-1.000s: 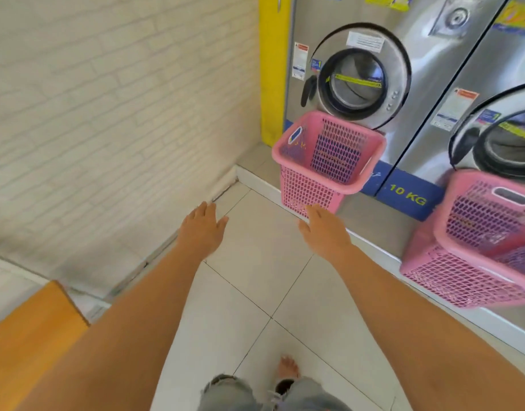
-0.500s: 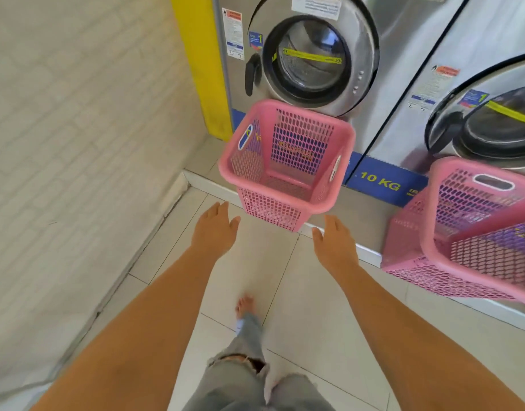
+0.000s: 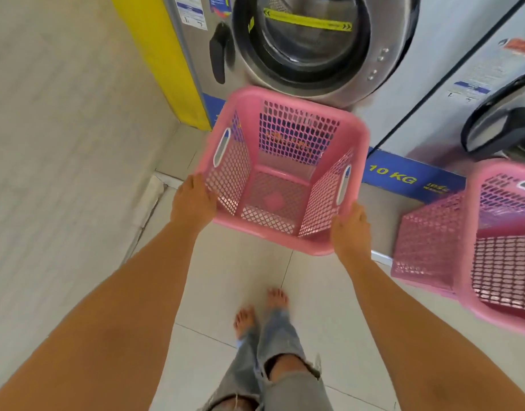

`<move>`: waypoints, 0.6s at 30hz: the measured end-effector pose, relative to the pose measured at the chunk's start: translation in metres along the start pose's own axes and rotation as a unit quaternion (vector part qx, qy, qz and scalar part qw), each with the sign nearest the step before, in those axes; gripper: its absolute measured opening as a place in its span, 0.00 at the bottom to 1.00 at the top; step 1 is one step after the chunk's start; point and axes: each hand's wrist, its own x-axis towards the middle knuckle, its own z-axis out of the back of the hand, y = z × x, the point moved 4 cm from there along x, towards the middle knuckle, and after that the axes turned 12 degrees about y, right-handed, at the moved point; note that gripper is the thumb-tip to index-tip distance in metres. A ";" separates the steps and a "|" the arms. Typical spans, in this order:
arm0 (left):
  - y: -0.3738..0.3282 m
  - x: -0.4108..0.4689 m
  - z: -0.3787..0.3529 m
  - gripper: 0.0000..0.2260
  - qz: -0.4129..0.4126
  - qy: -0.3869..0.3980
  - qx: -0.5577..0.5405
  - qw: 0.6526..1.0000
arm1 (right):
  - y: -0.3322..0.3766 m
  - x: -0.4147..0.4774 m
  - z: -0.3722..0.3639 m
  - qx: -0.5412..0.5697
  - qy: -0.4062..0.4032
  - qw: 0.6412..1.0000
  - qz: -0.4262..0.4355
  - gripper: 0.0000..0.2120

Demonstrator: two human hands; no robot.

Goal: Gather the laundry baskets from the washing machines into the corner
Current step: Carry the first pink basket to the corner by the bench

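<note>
Here, the pick-up step. The left hand [image 3: 193,204] and right hand [image 3: 350,229] grasp the near rim of the pink laundry basket [image 3: 285,161], one at each near corner; fingertip contact is partly hidden. The basket stands tilted against the washing machine [image 3: 311,46], at 12 o'clock from the person's feet. A second basket [image 3: 492,247] leans at 3 o'clock. Judged next: lift clear, then carry toward the wall corner at 10 o'clock.

left hand [image 3: 193,203] + right hand [image 3: 349,229] | gripping pink basket [image 3: 288,173] rim
</note>
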 end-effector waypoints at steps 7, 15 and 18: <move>0.002 0.093 -0.004 0.27 0.036 0.016 -0.007 0.999 | -0.004 0.081 -0.003 0.029 -0.030 0.999 -0.012 0.33; 0.002 0.150 -0.014 0.28 0.068 -0.040 -0.064 0.995 | -0.011 0.118 -0.009 0.098 -0.080 0.991 0.049 0.33; 0.002 0.147 -0.015 0.20 0.075 -0.082 -0.065 0.992 | -0.012 0.117 -0.008 0.103 -0.079 0.990 0.058 0.34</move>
